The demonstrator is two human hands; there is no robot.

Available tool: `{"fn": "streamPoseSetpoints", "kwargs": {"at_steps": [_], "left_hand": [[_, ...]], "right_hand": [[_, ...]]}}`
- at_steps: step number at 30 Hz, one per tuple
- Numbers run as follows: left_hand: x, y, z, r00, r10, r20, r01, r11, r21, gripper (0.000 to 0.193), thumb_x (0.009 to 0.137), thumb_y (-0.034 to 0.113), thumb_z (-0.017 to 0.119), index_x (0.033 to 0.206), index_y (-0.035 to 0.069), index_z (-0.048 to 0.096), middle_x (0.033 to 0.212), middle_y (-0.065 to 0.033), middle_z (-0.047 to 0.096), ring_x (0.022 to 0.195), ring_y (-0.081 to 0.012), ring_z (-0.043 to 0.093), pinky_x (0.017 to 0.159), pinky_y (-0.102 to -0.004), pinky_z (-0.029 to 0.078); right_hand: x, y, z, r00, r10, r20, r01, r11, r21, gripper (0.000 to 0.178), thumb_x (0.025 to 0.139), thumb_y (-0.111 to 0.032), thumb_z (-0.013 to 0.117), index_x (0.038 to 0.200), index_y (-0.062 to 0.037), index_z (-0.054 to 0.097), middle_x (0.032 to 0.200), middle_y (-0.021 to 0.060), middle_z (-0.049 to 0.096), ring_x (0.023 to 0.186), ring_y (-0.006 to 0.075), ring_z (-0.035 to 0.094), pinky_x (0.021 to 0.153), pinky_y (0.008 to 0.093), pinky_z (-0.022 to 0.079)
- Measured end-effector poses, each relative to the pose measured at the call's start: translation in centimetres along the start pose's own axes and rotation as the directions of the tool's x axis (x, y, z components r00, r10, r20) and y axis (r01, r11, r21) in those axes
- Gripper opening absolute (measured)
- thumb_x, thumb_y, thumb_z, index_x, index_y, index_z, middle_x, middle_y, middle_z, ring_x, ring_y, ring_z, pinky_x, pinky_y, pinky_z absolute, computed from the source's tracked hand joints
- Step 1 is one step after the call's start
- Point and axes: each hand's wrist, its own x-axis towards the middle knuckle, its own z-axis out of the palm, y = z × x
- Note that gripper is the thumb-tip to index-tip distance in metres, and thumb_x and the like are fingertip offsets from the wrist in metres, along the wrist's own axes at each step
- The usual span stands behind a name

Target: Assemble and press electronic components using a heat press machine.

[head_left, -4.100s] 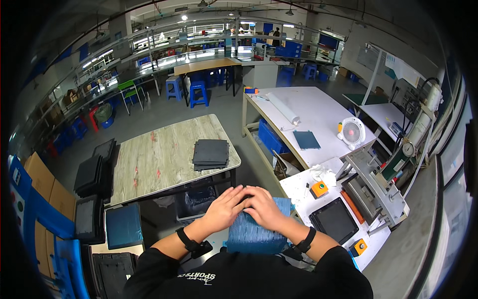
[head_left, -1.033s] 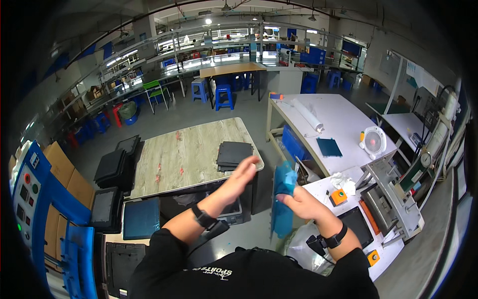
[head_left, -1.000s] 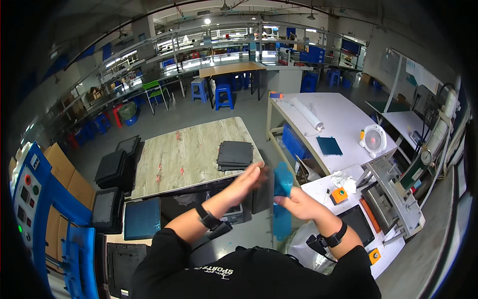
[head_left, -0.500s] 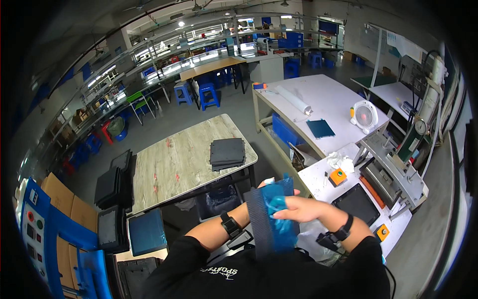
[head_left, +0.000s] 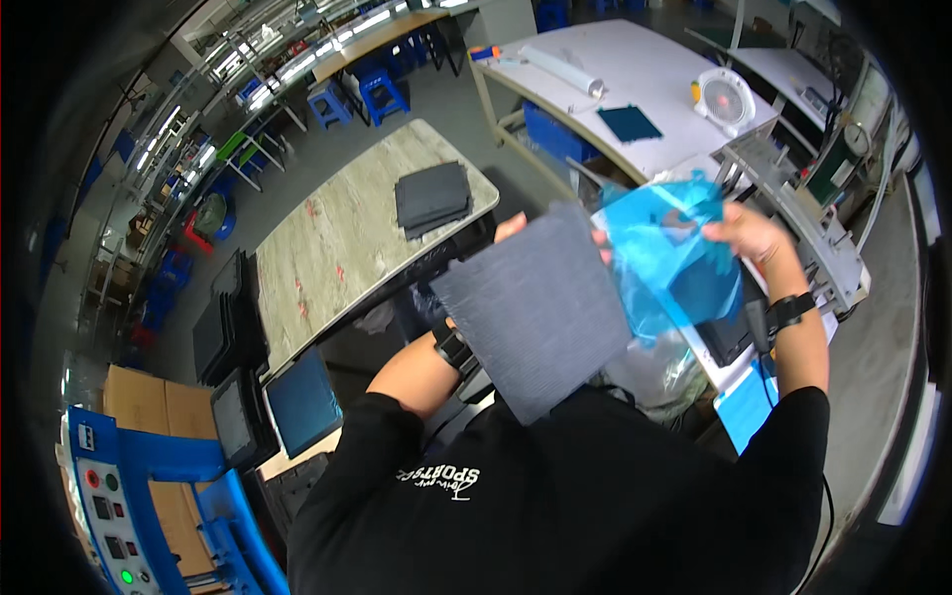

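Observation:
My left hand (head_left: 511,227) grips a dark grey ribbed sheet (head_left: 545,312) from behind. Only some fingertips show past its upper edges; the palm is hidden. The sheet is tilted in front of my chest, broad face up. To its right, my right hand (head_left: 751,236) pinches a crumpled, see-through blue film (head_left: 645,243) by its upper corner. The film hangs down from my fingers close beside the sheet's right edge, blurred by motion. Whether film and sheet still touch there, I cannot tell.
A stack of dark sheets (head_left: 433,198) lies on the wood-grain table (head_left: 347,228) ahead. A blue-covered sheet (head_left: 302,402) and dark stacks (head_left: 238,416) stand at left, beside a blue machine (head_left: 109,496). On the white table (head_left: 674,89) sits a small fan (head_left: 726,101); a press stands right.
My right hand has moved right, pulling the blue film off the dark sheet's face. The sheet has turned and now shows its bare grey side. The view has tipped downward.

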Motion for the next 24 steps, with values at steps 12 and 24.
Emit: {"fn": "streamPoseSetpoints", "kwargs": {"at_steps": [12,24], "left_hand": [[-14.1,5.0,4.2,0.475,0.739,-0.478,-0.637,0.663,0.393,0.06,0.088,0.061,0.041,0.127,0.017,0.048,0.125,-0.0137,0.053,0.118,-0.0328,0.047,0.101,-0.0506,0.035],[-38.3,-5.9,13.2,0.036,0.991,-0.127,0.17,-0.131,-0.977,0.072,0.089,0.06,0.035,0.146,0.019,0.02,0.152,-0.0072,0.019,0.137,-0.0311,0.023,0.106,-0.0648,0.015]], "right_hand": [[8.3,11.6,5.8,0.976,0.083,-0.199,-0.058,0.99,0.13,0.031,0.086,-0.024,0.062,0.113,-0.0081,0.058,0.08,-0.0031,0.06,0.046,0.0036,0.045,0.034,0.0175,0.028],[22.6,19.8,32.1,0.777,0.484,0.402,-0.591,0.781,0.203,0.018,0.09,-0.016,0.058,0.104,-0.0124,0.047,0.084,0.0039,0.057,0.056,0.0157,0.054,0.045,0.0249,0.042]]}}
